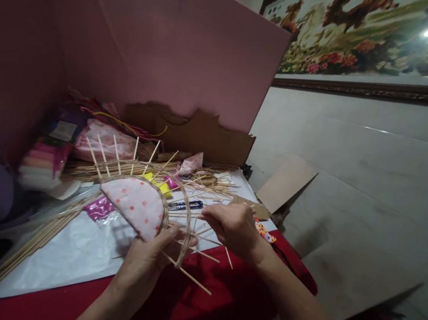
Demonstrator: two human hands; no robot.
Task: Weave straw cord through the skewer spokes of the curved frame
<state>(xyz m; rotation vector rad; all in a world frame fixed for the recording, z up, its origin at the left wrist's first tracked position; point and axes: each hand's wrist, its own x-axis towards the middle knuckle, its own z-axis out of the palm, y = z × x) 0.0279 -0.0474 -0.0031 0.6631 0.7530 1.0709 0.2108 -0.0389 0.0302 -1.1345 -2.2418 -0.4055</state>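
Observation:
My left hand (149, 259) grips the lower right edge of a half-round craft piece covered in white fabric with red dots (136, 202). Thin wooden sticks (151, 158) fan out from its curved rim. Twine (187, 221) runs in an arc across the sticks. To the right of the piece, my right hand (233, 224) is raised with its fingers pinched together; what they hold, if anything, is too small to make out. A blue utility knife (186, 205) lies on the white sheet behind the piece, between my hands.
Bundled sticks (31, 246) lie along the left of the white sheet (67, 261). Folded fabric (107, 142) and packets (43, 163) are piled at the back left. Torn cardboard (205, 136) leans behind. A red cloth (209, 302) covers the near edge.

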